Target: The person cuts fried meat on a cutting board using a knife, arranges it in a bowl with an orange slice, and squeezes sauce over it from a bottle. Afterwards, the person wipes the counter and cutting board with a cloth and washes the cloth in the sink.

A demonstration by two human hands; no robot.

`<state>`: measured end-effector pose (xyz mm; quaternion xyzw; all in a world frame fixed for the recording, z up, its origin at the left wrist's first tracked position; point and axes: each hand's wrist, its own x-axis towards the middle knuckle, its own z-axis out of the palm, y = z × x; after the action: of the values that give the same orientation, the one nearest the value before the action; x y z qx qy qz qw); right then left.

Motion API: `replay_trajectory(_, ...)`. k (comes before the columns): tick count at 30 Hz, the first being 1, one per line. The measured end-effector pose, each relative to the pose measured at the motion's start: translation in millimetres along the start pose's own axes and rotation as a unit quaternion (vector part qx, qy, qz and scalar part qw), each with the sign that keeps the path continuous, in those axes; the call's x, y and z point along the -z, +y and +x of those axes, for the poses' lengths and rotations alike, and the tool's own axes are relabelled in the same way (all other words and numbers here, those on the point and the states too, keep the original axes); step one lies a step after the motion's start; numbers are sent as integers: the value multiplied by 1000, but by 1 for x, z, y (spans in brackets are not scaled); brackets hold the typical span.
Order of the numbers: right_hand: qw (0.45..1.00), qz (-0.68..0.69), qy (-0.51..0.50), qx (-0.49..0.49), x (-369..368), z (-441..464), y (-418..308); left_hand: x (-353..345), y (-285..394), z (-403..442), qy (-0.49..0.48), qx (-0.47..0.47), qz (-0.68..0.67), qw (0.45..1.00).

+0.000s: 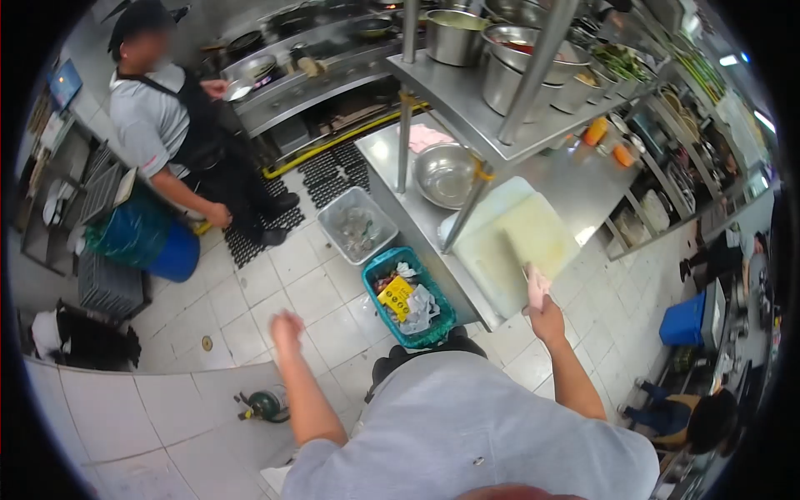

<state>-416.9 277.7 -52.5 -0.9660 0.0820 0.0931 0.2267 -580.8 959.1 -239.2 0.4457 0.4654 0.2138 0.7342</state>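
Note:
My right hand (546, 318) is closed around a pale pink cloth (537, 283) at the near right edge of a whitish cutting board (546, 237). A grey blurred streak crosses the board just beyond the cloth; I cannot tell what it is. Off to the left, my left hand (286, 329) hangs in the air over the tiled floor, away from the table. Its fingers look curled but are blurred. Beyond the board, a steel bowl (446, 177) rests on the steel table (423, 221), with another pink cloth (427, 137) behind it.
A teal basket (452, 312) with rubbish and a grey tub (379, 218) stand on the floor left of the table. Pots (454, 37) crowd the overhead shelf (467, 83), held by metal posts. A co-worker (179, 108) stands near the stove. A green cylinder (267, 404) is at lower left.

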Motion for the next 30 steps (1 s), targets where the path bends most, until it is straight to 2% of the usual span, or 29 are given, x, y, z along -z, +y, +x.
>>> replay_trajectory(1,1000,0,7,-8,4,-2,-1,-5,-45,1,-30,87,-54,994)
replay_trajectory(2,1000,-12,-1,-8,6,-3,-4,-16,-83,-10,10,146,-70,987)
replay_trajectory(4,1000,-29,-3,-5,7,-8,-8,-29,-129,-38,14,285,-88,954)
replay_trajectory(5,999,-38,4,-4,8,-10,-9,-39,-139,-52,9,286,-93,954)
replay_trajectory(7,999,-53,12,2,10,-11,-11,-49,-144,-83,-25,284,57,957)
replay_trajectory(8,998,-61,10,1,9,-10,-11,-48,-144,-87,-25,285,50,957)
replay_trajectory(10,997,-72,4,4,9,-9,-10,-43,-142,-92,-68,218,150,962)
replay_trajectory(11,997,-72,4,2,8,-9,-9,-40,-140,-90,-61,197,168,964)
replay_trajectory(18,998,-65,10,8,-7,-10,4,-12,-105,-74,-35,141,180,973)
replay_trajectory(30,996,-79,34,27,-19,-19,1,-36,-81,-86,-66,111,196,972)
